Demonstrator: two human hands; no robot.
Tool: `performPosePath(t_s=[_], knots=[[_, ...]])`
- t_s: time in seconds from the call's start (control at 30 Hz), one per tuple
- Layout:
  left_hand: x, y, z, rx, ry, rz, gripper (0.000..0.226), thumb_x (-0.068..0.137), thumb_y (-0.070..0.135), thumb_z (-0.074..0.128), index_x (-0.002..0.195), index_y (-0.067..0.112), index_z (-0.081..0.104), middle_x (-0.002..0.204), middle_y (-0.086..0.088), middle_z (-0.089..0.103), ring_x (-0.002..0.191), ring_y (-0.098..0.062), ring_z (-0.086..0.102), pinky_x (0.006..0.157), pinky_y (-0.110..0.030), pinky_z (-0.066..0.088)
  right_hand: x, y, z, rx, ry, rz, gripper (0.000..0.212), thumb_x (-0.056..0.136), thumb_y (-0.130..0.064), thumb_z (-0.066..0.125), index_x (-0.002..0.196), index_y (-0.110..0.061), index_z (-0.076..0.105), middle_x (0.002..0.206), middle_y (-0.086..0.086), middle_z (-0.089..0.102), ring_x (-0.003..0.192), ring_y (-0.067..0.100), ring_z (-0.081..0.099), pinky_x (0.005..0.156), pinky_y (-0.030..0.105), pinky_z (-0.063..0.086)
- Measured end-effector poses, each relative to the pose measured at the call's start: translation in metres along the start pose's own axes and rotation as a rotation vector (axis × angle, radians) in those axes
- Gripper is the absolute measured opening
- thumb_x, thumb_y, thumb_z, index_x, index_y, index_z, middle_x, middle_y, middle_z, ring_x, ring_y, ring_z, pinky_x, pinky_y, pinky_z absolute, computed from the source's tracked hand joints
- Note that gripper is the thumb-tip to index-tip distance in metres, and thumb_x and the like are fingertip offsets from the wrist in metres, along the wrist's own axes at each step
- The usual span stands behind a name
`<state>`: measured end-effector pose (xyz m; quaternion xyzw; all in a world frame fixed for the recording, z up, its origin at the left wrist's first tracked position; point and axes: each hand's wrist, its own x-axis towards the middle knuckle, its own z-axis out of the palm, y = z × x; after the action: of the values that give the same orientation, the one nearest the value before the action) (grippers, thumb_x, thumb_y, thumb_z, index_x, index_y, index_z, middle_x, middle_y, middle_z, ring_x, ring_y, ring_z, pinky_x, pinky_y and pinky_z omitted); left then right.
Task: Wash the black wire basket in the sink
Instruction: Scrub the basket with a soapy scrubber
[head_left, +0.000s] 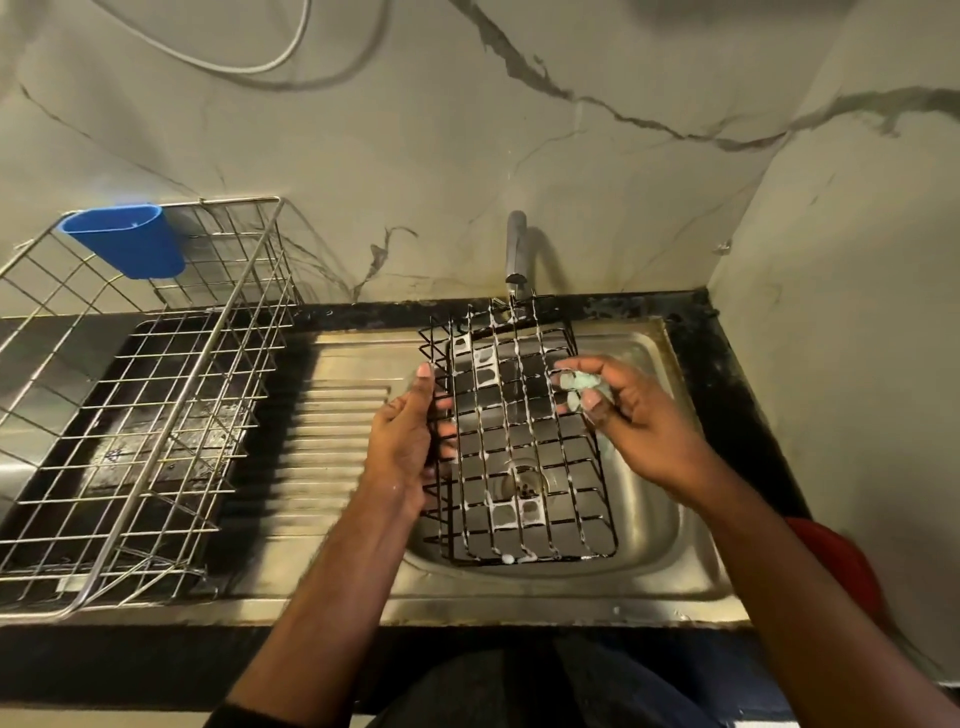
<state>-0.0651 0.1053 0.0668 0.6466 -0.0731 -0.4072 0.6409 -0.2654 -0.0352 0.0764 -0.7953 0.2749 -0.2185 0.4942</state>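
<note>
Both forearms reach in from the bottom edge toward the basket (519, 441), which hangs over the sink (649, 519) bowl, one long end up near the tap (516, 249) and the other low by the front rim. Tilted like that, it probably lets suds run down the wires and drip into the bowl rather than onto the counter. White foam clings to many wires and fills several cells near the top and bottom, so the soaping looks well under way; rinsing seems not yet done.

The left hand (410, 441) grips the basket's left side wall, fingers curled round the wires and thumb up along the edge, steadying it so the other hand can work. The right hand (623, 415) is at the right wall, its fingers pinching a small pale green scrubber (579, 384) against the wires there. A thin stream appears to fall from the tap through the middle of the grid, though it is faint.

Beneath the basket the drain (525, 480) shows through the mesh. Left of the bowl lies the ribbed drainboard (332, 415), and beyond it a steel wire rack (156, 389) with a blue cup (130, 241) hooked on its back rail, a likely spot for the basket once clean.
</note>
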Motion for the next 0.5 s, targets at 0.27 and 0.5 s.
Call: performPosePath(t_s=[0.27, 0.5], knots=[[0.02, 0.006, -0.01, 0.147, -0.194, -0.205, 0.073, 0.1, 0.069, 0.025, 0.109, 0.011, 0.068, 0.087, -0.009, 0.069, 0.066, -0.016, 0.061, 0.056, -0.027, 0.046, 0.006, -0.022, 0.0, -0.39, 0.094, -0.131, 0.051, 0.088, -0.055, 0.052, 0.124, -0.022, 0.066, 0.111, -0.018, 0.062, 0.086, -0.01, 0.058, 0.077, 0.004, 0.042], [0.032, -0.013, -0.018, 0.093, -0.164, -0.148, 0.099, 0.094, 0.077, 0.001, 0.119, 0.009, 0.069, 0.115, -0.021, 0.072, 0.11, -0.038, 0.065, 0.099, -0.052, 0.048, 0.004, -0.014, 0.014, -0.529, 0.259, -0.133, 0.038, 0.099, -0.037, 0.058, 0.129, -0.015, 0.065, 0.121, 0.0, 0.069, 0.103, 0.01, 0.065, 0.082, 0.003, 0.036]])
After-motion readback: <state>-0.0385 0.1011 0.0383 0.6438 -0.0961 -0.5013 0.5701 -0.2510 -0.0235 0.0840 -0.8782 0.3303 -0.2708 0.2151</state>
